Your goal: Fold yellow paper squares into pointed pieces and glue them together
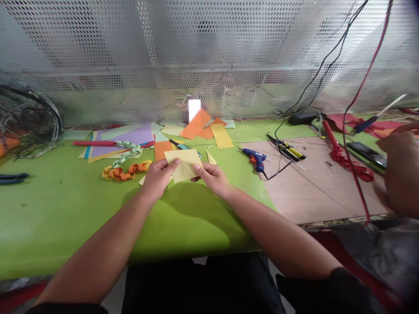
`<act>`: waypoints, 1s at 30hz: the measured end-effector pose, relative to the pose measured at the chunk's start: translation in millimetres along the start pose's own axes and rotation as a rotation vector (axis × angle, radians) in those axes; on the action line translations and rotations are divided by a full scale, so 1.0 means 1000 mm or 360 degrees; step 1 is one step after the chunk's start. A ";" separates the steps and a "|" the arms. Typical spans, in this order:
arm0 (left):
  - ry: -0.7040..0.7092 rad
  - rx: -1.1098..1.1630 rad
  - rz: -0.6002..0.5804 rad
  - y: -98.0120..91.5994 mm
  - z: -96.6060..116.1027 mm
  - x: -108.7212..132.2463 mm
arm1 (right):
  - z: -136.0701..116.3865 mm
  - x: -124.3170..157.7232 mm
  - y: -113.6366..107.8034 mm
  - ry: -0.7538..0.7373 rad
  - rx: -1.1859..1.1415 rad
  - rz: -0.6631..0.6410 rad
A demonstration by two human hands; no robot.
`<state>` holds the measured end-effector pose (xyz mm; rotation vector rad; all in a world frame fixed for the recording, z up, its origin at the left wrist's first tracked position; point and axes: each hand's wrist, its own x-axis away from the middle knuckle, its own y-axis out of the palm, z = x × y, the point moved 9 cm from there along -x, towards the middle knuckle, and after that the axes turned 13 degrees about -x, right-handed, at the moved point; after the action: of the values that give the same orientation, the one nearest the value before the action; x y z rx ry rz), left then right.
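Yellow paper [186, 163] pinched by its edges between left hand [159, 176] and right hand [214, 178] — green tabletop [193, 231] to the near edge.

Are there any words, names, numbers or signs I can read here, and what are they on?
None can be read.
Pale yellow paper: no writing shows.
Blue glue gun: any marking is too small to read.
Dark device at the right: too blurred to read.
Bright rectangle: pixelated, unreadable.
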<state>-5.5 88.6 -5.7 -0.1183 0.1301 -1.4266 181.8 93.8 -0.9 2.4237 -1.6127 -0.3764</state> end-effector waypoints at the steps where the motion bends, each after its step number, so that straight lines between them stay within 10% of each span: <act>1: -0.0009 0.0006 0.0030 -0.004 -0.001 -0.001 | -0.002 0.001 -0.001 -0.0004 0.0019 -0.0002; 12: 0.0026 0.0072 0.0247 -0.044 0.011 -0.019 | -0.067 0.010 -0.103 -0.0766 -0.0350 0.0948; 22: -0.0010 -0.0367 -0.0137 -0.006 0.009 0.003 | -0.025 0.005 -0.010 -0.0221 0.0201 -0.0032; 30: 0.0017 -0.0395 -0.0242 -0.001 0.019 0.011 | -0.012 0.007 -0.010 -0.0078 0.0391 0.0137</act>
<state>-1.9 77.2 13.5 -0.3308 0.3127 -1.5586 196.8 91.7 7.1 2.5239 -1.8773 -0.2370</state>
